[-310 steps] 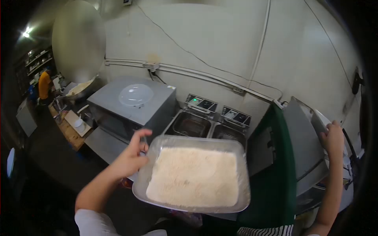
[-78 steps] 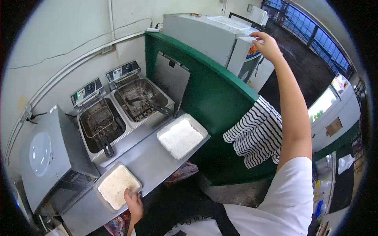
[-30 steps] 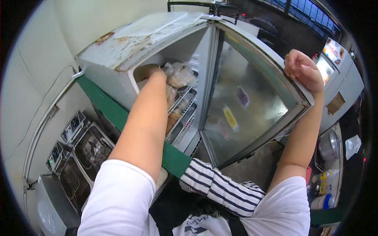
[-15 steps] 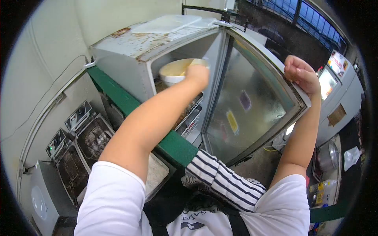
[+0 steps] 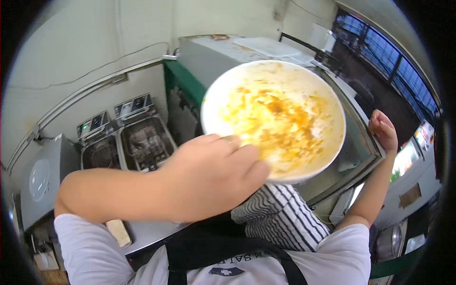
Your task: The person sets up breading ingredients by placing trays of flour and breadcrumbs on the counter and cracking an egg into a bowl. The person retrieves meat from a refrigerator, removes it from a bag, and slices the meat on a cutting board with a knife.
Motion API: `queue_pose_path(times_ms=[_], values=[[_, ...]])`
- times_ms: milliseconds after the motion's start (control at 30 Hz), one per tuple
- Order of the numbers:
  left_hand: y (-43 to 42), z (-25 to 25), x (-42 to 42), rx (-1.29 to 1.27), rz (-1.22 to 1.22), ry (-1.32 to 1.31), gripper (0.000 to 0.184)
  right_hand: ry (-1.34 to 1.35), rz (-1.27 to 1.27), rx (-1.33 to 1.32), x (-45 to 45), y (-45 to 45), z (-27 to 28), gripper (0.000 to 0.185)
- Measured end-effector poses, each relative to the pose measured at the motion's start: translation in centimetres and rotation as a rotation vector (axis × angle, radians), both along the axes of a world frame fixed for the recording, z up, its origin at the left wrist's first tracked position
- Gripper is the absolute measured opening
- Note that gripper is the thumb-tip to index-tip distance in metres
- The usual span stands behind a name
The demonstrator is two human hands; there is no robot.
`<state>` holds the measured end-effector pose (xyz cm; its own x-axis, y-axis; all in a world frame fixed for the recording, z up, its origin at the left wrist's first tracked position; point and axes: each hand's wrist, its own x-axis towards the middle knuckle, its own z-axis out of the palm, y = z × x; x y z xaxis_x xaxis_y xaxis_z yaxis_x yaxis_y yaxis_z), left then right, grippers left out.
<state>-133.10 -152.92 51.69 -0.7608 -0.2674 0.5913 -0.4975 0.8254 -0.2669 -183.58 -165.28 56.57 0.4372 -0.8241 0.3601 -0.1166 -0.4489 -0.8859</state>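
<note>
In front of the fridge [image 5: 204, 57], a round white bowl [image 5: 216, 111], its smooth inside smeared with lumpy yellow-orange mixture [image 5: 280, 116], hangs just beyond the left hand [image 5: 223, 175], which pinches its near rim, while the right hand [image 5: 384, 130], loosely fisted, rests at the fridge's glass-paned door [image 5: 366, 135].

A pale wall [image 5: 95, 42] rises behind the fryer [image 5: 145, 137]. Left of the fryer stands a grey oven [image 5: 59, 152]; in front, a steel counter [image 5: 149, 233]; right, a green partition [image 5: 185, 80]; far right, a barred window [image 5: 409, 80], bluish.
</note>
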Motion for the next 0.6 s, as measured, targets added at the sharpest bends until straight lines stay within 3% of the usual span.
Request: queue_pose_path(times_ms=[133,267,300,367,433,467,500,533,600], values=[[7.6,-0.7,8.8,0.025,0.212,-0.035,0.02,0.219,-0.111,0.001,4.3,0.0,0.7,0.031],[15.3,-2.8,15.7,0.259,0.474,-0.06,0.021,0.369,-0.081,-0.031,10.3,-1.7,0.8,0.028],[13.7,-3.1,12.9,0.293,0.514,-0.049,0.02,0.373,-0.093,-0.038,7.1,-3.8,0.8,0.027],[13.1,-3.7,13.1,0.441,0.614,-0.014,0.018,0.474,-0.083,-0.119,9.0,-7.6,0.4,0.025],[11.7,-2.8,12.2,0.569,0.677,0.048,0.018,0.616,-0.076,-0.215,9.2,-11.3,3.6,0.024],[11.1,-3.2,11.9,0.62,0.709,0.088,0.018,0.675,-0.056,-0.138,9.9,-12.9,5.5,0.022],[10.4,-4.4,11.5,0.653,0.734,0.129,0.018,0.671,-0.064,-0.167,10.6,-14.9,6.3,0.022],[12.9,-13.0,13.4,0.608,0.778,0.194,0.018,0.647,-0.074,-0.274,14.4,-13.7,1.9,0.021],[13.6,-16.6,13.7,0.671,0.837,0.224,0.018,0.64,-0.08,-0.37,16.4,-15.6,0.9,0.02]])
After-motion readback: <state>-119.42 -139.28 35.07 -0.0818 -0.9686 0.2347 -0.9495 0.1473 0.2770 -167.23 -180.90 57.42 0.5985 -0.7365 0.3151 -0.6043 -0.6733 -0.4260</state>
